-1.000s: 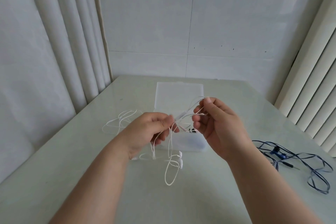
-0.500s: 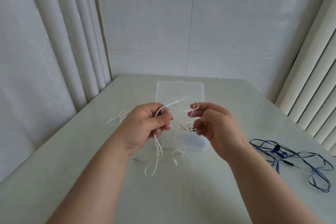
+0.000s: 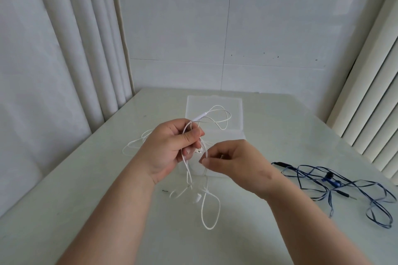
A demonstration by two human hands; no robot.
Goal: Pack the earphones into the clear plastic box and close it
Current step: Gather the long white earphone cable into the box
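Note:
My left hand (image 3: 172,146) grips a bundle of white earphones (image 3: 206,206) above the table, thumb pressed over the cable. A loop with the inline remote sticks out past my fingers, and more loops hang down with an earbud near the table. My right hand (image 3: 232,159) pinches the hanging white cable just right of the left hand. The clear plastic box (image 3: 215,105) lies open behind both hands, its lid flat toward the wall, its base partly hidden by my hands.
Blue earphones (image 3: 331,183) lie tangled on the table (image 3: 280,127) to the right. Another white cable (image 3: 133,144) lies on the table left of my left hand. Curtains hang at the left, blinds at the right, a tiled wall behind.
My right hand has dropped from the upper loop to the hanging cable below my left hand. The dangling loops have swung lower and to the right.

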